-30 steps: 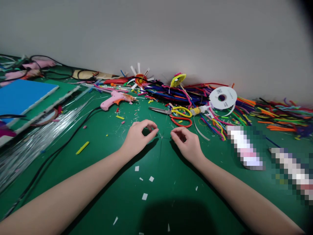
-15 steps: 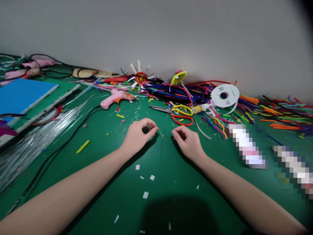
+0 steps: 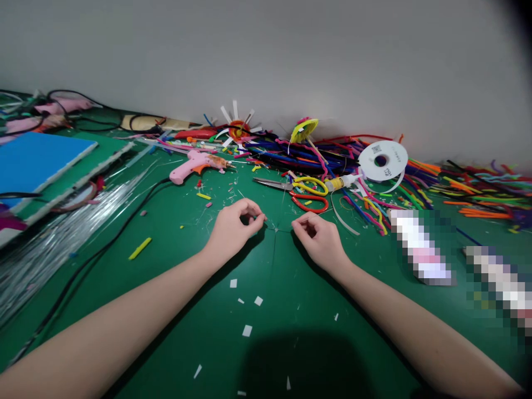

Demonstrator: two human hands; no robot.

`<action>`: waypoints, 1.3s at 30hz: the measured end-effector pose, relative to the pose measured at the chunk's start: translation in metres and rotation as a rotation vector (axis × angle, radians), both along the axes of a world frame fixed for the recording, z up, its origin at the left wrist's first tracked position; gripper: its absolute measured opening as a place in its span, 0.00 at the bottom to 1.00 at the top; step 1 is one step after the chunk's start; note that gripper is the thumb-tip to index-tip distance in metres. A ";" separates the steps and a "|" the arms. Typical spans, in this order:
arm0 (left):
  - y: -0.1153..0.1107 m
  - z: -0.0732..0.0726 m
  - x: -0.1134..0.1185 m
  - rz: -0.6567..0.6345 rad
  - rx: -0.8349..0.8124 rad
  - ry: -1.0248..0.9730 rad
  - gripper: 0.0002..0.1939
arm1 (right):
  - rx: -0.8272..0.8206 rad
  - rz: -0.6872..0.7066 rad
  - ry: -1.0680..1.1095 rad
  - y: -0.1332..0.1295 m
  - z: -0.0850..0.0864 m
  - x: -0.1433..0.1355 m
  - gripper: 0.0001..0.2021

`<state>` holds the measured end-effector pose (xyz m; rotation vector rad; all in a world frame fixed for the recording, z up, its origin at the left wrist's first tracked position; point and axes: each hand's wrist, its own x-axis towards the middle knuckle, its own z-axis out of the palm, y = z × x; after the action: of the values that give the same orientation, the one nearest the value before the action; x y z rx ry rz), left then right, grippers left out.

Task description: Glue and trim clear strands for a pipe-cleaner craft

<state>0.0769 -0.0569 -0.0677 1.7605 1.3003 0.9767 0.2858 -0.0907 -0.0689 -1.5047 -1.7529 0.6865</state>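
Observation:
Thin, nearly clear strands [image 3: 276, 229] cross in a small knot-like spot between my two hands, over the green table [image 3: 266, 354]. My left hand [image 3: 239, 224] pinches one strand end between thumb and fingertips. On the other side, my right hand [image 3: 318, 235] is closed in a pinch on the strand running to the right. Just beyond my hands lie scissors [image 3: 310, 194] with yellow and red handles and a small glue bottle [image 3: 338, 183]. The strands are very fine, so their exact shape is hard to make out.
A pink glue gun [image 3: 193, 166] with a black cord lies at the left, near clear strips [image 3: 91, 227] and a blue board [image 3: 41, 163]. Behind are pipe cleaners [image 3: 282, 156], a white ribbon spool [image 3: 382, 160] and a yellow paper piece [image 3: 303, 131]. White paper scraps [image 3: 247, 331] lie in front.
My left hand has moved slightly left, widening the gap between my hands. My right hand has hardly moved.

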 end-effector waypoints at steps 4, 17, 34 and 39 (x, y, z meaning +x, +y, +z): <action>0.000 -0.001 -0.001 0.015 -0.017 -0.001 0.04 | -0.012 -0.007 0.009 0.001 -0.001 0.000 0.09; -0.001 0.001 0.000 0.028 0.056 0.112 0.04 | -0.009 -0.005 -0.008 0.000 0.001 -0.001 0.09; 0.000 0.001 0.002 -0.018 0.035 0.127 0.05 | -0.010 -0.013 -0.061 0.002 -0.001 -0.001 0.09; -0.001 0.002 0.003 -0.022 0.022 0.135 0.06 | -0.037 0.016 -0.042 0.003 0.002 -0.001 0.08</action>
<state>0.0796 -0.0577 -0.0659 1.8807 1.3548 0.8757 0.2848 -0.0880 -0.0669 -1.5411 -1.7947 0.7034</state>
